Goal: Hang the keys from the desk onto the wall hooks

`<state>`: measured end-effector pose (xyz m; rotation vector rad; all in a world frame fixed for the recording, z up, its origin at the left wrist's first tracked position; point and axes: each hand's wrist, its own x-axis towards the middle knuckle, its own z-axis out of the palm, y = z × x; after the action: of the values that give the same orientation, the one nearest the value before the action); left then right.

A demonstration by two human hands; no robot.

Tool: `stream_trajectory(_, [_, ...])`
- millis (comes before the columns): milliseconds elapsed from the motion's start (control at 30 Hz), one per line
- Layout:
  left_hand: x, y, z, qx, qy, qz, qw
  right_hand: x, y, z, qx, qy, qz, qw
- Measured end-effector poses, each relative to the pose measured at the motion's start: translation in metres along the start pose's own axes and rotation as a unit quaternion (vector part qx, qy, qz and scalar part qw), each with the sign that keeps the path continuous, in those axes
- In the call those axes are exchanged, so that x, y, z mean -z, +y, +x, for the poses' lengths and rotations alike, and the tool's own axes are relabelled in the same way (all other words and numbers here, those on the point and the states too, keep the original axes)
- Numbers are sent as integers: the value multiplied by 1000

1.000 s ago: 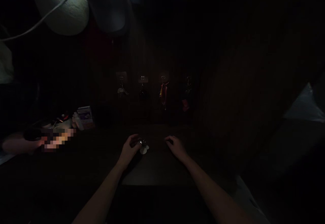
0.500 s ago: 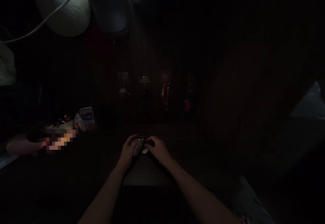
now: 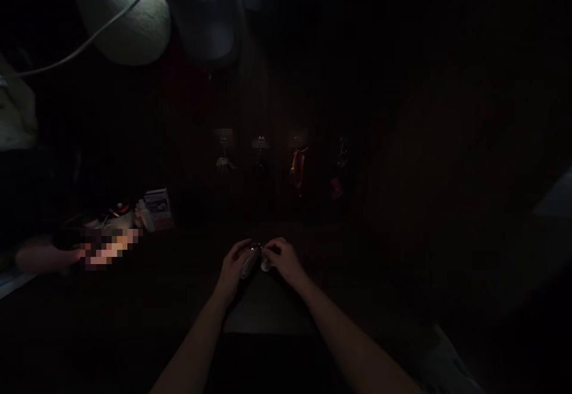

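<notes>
My left hand (image 3: 234,266) is closed around a small grey oblong object (image 3: 250,264) that has a shiny metal end; in this dim light its kind is unclear. Close on its right, my right hand (image 3: 282,260) has thumb and forefinger pinched by the metal end. A small pale piece (image 3: 265,264) shows just under those fingertips. It seems to be in the pinch, though the darkness hides how it joins the grey object. Both hands are low over a dark surface (image 3: 261,318).
Several hooks (image 3: 261,140) hold hanging keys (image 3: 223,163) and a red-and-yellow strap (image 3: 298,166) on the wall ahead. A small box (image 3: 158,206) and a white bottle (image 3: 145,216) stand at left. Caps (image 3: 203,24) and a pale cord (image 3: 96,33) hang at upper left.
The whole view has shifted slightly, so things appear farther right. My right fingertips have come closer to the metal end and now cover more of the pale piece.
</notes>
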<state>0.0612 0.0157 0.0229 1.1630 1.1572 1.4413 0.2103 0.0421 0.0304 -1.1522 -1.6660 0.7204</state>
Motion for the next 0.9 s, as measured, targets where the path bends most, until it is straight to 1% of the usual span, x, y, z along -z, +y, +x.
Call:
stream_trajectory(100, [1,-1,1,-8,5,15,1000,6,-3,5,19,-17,2,1000])
stream_trajectory(233, [1,-2,2,-21,25,30,999,19,-19,10,90,-61,-73,991])
stream_trajectory(300, [0,-2,3,-22,31,19,999,25,-27,15,112,-64,-104,986])
stream_trajectory(333, [0,-3,3,-18,30,2,999,28,-30,18,113,-59,-106,986])
stream_trajectory(467, [-1,-4,4,1,20,-71,997,36,-38,34,75,-14,-54,996])
stream_trajectory(600, [-1,-4,3,19,13,-81,996,45,-41,53,40,19,-1,999])
stream_trajectory(733, [-1,-5,4,34,7,-80,996,57,-48,76,8,63,54,997])
stream_trajectory(833, [-2,-8,5,30,8,-81,996,64,-57,95,5,89,86,992])
stream_trajectory(900, [-2,-10,6,24,8,-76,997,66,-65,107,17,106,103,989])
